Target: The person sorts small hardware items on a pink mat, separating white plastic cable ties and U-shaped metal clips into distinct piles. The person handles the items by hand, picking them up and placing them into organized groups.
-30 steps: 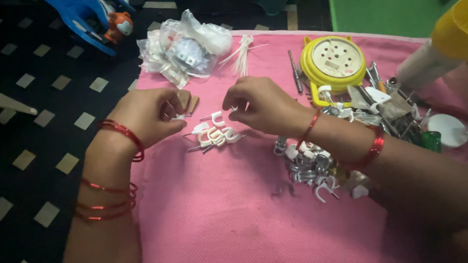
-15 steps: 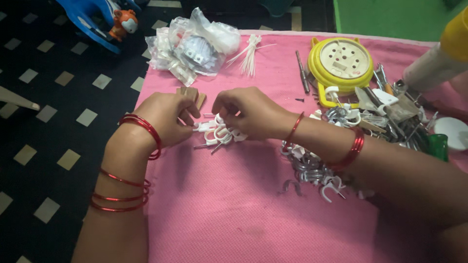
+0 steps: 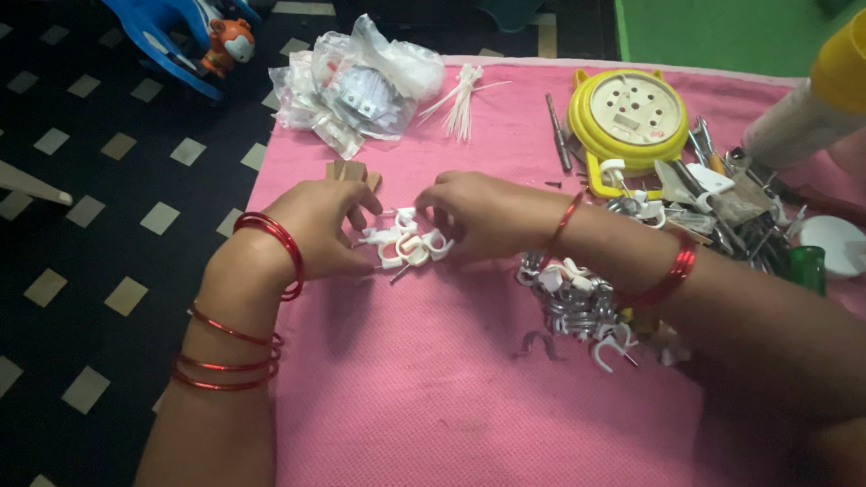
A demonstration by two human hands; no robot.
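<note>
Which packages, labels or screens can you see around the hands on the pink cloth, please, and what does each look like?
Clear plastic bags: far left corner of the pink cloth, beyond the left hand; crumpled, transparent, small white and grey parts inside.
Label: small pale rectangle on the face of the round yellow reel, far side, beyond the right hand.
No screens or signs in view.

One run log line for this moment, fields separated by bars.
left hand: at small pile of white cable clips | right hand: fingertips at same pile | surface: pink cloth | grip: unclear
</note>
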